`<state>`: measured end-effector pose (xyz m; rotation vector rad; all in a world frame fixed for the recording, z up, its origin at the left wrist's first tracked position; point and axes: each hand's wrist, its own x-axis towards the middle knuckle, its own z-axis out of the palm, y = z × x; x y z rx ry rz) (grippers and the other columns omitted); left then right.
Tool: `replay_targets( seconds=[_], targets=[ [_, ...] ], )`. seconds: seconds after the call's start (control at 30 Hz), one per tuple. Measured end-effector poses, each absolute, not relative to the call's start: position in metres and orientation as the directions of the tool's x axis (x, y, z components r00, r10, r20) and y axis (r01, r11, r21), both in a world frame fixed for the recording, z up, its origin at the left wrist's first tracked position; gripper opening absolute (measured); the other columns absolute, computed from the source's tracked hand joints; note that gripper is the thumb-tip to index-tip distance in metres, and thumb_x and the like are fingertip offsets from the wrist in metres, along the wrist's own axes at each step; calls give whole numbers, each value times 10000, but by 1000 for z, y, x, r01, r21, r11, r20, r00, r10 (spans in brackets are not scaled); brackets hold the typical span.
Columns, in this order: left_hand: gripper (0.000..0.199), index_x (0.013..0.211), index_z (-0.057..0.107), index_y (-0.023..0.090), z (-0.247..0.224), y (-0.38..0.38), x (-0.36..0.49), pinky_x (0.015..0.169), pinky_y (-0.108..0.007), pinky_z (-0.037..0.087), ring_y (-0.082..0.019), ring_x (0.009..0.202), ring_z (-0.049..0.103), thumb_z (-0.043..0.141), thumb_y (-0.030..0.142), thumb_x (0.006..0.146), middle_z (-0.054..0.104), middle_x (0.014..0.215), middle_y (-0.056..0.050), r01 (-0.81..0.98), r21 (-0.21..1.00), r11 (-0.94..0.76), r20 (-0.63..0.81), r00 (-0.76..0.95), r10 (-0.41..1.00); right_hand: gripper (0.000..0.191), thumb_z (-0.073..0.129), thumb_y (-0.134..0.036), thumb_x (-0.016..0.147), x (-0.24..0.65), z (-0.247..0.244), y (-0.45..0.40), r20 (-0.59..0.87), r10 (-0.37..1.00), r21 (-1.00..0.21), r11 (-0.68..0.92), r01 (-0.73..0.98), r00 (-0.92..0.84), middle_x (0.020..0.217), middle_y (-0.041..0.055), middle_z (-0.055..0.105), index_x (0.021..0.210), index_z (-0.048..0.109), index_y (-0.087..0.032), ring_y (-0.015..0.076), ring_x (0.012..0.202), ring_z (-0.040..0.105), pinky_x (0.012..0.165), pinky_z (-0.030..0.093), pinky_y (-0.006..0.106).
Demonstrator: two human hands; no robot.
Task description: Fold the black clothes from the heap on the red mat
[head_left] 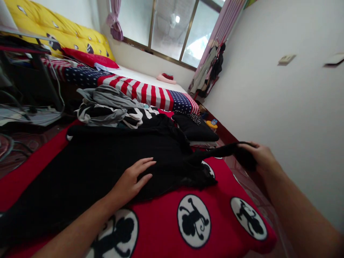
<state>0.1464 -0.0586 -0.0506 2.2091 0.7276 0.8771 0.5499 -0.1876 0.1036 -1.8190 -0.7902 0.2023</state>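
A long black garment [107,157] lies spread over a red blanket [223,215] printed with dark monkey figures in white circles. My left hand [135,177] rests on the garment near its middle, fingers apart and holding nothing. Off to the right, my right hand [259,156] is closed on a narrow black strip of the garment, which looks like a sleeve or strap. That strip is pulled out taut above the blanket, and a loose black end hangs beneath the hand.
Behind the garment sits a pile of grey, black and white clothes [104,104]. A folded black stack [195,127] lies at the right. Farther back is a bed with a striped, starred cover [145,91]. A white wall [295,107] stands right; a desk with cables [29,71] stands left.
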Motion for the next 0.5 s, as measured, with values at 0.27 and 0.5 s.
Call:
replay_targets(
  seconds=[0.27,0.5],
  targets=[
    [645,1256,584,185,-31,-43,120,953,-454,538,-300,1124,640,646,601,767,652,1256,-129,-55,990,-130,141,369,919,157,708,-207,653,447,171,-115,701,668,-450,146,881,248,745,-3,656,806,677,-190,168,710,619,667,496,306],
    [484,1255,603,221,-52,-46,115,1049,-459,452,-270,1177,585,629,407,810,631,1262,-87,367,754,-544,311,531,788,150,588,-131,763,454,157,-101,755,631,240,-12,971,-179,1172,23,638,632,623,-196,252,1148,476,977,326,445]
  ],
)
